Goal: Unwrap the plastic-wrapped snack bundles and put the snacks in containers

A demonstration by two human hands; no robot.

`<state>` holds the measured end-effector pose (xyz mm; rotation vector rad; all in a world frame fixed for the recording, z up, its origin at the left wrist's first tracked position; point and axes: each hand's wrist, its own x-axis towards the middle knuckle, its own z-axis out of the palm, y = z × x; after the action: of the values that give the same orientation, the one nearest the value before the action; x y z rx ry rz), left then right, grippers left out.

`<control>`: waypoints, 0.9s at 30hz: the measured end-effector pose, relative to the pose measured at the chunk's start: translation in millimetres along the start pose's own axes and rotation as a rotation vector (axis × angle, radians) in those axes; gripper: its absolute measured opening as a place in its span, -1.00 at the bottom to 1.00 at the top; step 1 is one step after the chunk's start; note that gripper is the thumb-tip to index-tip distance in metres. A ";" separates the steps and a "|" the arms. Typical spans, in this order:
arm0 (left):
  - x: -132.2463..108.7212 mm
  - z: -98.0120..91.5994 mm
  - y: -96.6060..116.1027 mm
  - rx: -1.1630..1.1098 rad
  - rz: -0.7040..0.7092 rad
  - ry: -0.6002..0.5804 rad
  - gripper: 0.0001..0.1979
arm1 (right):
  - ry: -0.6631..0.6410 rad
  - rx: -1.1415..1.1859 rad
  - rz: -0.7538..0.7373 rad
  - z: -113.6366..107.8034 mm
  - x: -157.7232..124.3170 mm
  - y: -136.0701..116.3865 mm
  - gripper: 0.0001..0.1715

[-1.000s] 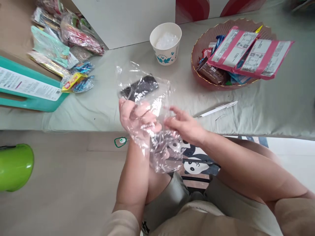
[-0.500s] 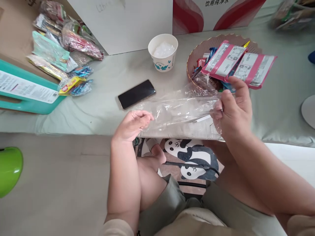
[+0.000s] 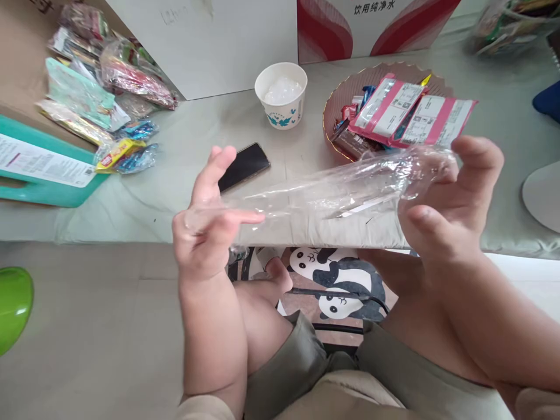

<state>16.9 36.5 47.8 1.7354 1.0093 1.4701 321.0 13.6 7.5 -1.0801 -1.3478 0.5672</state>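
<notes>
A clear, crinkled plastic bag [image 3: 315,189] is stretched across the front of the cloth-covered surface, between my two hands. My left hand [image 3: 205,227] grips its left end, with the thumb and some fingers stuck out and the film lying over the knuckles. At the other end, my right hand [image 3: 455,201] holds the bunched plastic among its curled fingers, the thumb held apart. Behind my left fingers lies a black phone [image 3: 247,166], partly covered. Just beyond the bag, near my right hand, stands a scalloped pinkish bowl [image 3: 335,108] with white-and-pink packets [image 3: 431,119] on top.
A paper cup [image 3: 282,114] with whitish contents stands behind the phone. Bagged snacks [image 3: 126,76] lie in a carton at the left, by a teal handled box [image 3: 83,195]. White boxes [image 3: 227,46] line the back. A round white object [image 3: 545,195] is at the right.
My hands have moved farther apart, drawing the bag out longer. My left hand has turned and spread its fingers, now covering part of the phone. My right hand has shifted right and opened wider.
</notes>
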 end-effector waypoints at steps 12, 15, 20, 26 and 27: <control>14.0 -6.2 -3.7 -0.604 -0.590 0.025 -0.56 | -0.281 0.265 -0.109 16.4 1.1 5.3 -0.03; 17.9 -4.0 -9.0 -0.490 -0.746 0.140 -0.68 | -0.179 0.270 0.024 26.6 -6.4 6.9 -0.17; 21.2 -1.6 -22.8 -0.194 -0.899 0.364 -0.86 | 0.090 0.201 0.209 31.3 -8.7 14.3 -0.52; 21.3 -3.2 -27.6 -0.256 -0.892 0.221 -0.80 | 0.195 0.144 0.252 31.6 -7.7 12.0 -0.60; 21.6 -3.2 -26.4 -0.254 -0.887 0.181 -0.83 | 0.175 0.131 0.263 30.7 -8.7 11.5 -0.58</control>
<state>11.5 68.4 36.4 0.7889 1.3699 1.0932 292.9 20.0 -10.5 -1.1788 -1.0105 0.7262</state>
